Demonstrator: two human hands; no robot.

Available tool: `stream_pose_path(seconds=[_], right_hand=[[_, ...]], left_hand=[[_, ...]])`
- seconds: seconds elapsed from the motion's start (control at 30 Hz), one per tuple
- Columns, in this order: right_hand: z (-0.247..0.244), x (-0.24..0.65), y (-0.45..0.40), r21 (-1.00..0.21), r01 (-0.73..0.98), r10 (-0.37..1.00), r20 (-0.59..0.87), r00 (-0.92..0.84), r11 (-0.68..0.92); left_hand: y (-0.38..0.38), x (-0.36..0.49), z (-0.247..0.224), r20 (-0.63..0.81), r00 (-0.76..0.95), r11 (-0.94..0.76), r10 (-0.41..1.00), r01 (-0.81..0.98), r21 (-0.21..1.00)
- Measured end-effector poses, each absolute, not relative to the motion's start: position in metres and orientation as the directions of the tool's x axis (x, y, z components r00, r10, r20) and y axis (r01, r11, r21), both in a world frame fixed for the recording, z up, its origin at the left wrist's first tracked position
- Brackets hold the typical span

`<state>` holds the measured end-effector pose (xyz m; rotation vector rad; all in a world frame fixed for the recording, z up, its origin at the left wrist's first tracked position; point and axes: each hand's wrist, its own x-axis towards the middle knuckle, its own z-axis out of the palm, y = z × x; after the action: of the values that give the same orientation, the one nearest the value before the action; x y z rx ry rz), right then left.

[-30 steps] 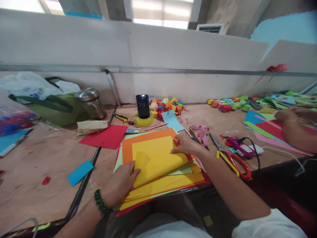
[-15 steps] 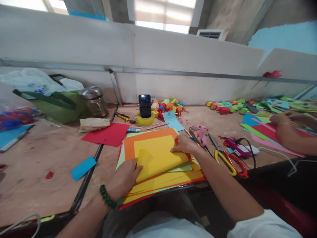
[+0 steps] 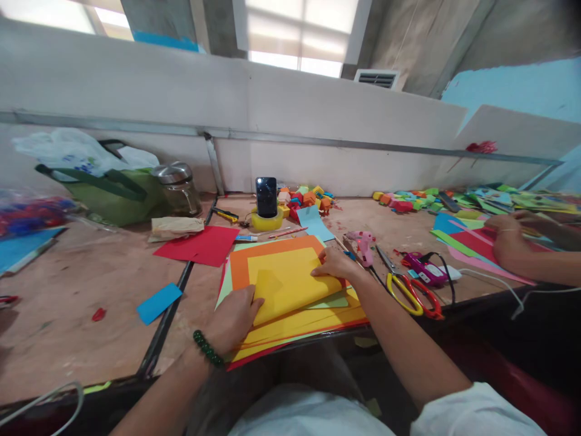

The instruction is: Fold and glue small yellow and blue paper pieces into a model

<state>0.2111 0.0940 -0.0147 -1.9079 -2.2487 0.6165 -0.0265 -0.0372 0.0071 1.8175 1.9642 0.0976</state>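
Observation:
A yellow paper sheet (image 3: 285, 278), folded over on itself, lies on a pile of coloured sheets. My left hand (image 3: 233, 321), with a green bead bracelet at its wrist, pinches the sheet's left end, thumb on top. At the upper right side my right hand (image 3: 338, 264) grips the same sheet, its fingers curled over the edge. An orange sheet (image 3: 239, 270) shows beneath it. More yellow sheets (image 3: 313, 321) stick out along the table's front edge, with green and red ones under them.
Scissors (image 3: 411, 290), a pink glue gun (image 3: 363, 245) and a purple device (image 3: 426, 269) lie to the right. Behind stand a phone (image 3: 266, 197) in a tape roll (image 3: 267, 222) and paper cubes (image 3: 310, 198). Red paper (image 3: 197, 245) lies left. A co-worker's hand (image 3: 508, 239) is far right.
The camera view has shifted slightly, so the table's things appear a little displaced. Both hands keep their hold on the folded yellow sheet, with hardly any other movement.

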Motion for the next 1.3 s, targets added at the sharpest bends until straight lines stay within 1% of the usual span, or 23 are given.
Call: stream_pose_path(seconds=[0.13,0.27,0.4,0.57,0.77,0.87,1.0,1.1,1.3], right_hand=[[-0.015,0.211,0.089,-0.386,0.917,0.977,-0.138,-0.163,0.098],[-0.011,0.207,0.084,-0.369,0.927,0.989,-0.103,-0.111,0.066],[-0.01,0.205,0.083,-0.367,0.93,0.987,-0.144,-0.074,0.017],[-0.011,0.208,0.081,-0.402,0.915,0.983,-0.174,-0.065,-0.01],[-0.005,0.201,0.077,-0.411,0.911,0.994,-0.11,-0.011,-0.036],[-0.005,0.199,0.08,-0.433,0.9,0.994,-0.109,0.004,-0.051],[-0.01,0.205,0.086,-0.506,0.86,0.993,-0.117,0.006,-0.065],[-0.015,0.211,0.09,-0.594,0.801,0.991,-0.134,-0.003,-0.078],[-0.024,0.216,0.089,-0.82,0.566,0.977,-0.181,-0.111,-0.088]], left_hand=[[-0.037,-0.027,0.004,-0.272,-0.031,0.128,0.962,0.929,0.346],[-0.036,-0.029,-0.003,-0.229,-0.001,0.079,0.973,0.939,0.335],[-0.036,-0.03,-0.006,-0.195,0.034,0.028,0.98,0.951,0.308],[-0.036,-0.03,-0.007,-0.184,0.048,0.007,0.982,0.957,0.289],[-0.037,-0.029,-0.003,-0.176,0.051,-0.008,0.983,0.972,0.233],[-0.038,-0.027,-0.001,-0.167,0.038,-0.003,0.985,0.978,0.209],[-0.039,-0.026,-0.001,-0.166,0.033,0.002,0.986,0.979,0.204],[-0.039,-0.027,-0.001,-0.171,0.035,0.005,0.985,0.975,0.223],[-0.037,-0.028,-0.005,-0.17,0.028,0.017,0.985,0.966,0.258]])
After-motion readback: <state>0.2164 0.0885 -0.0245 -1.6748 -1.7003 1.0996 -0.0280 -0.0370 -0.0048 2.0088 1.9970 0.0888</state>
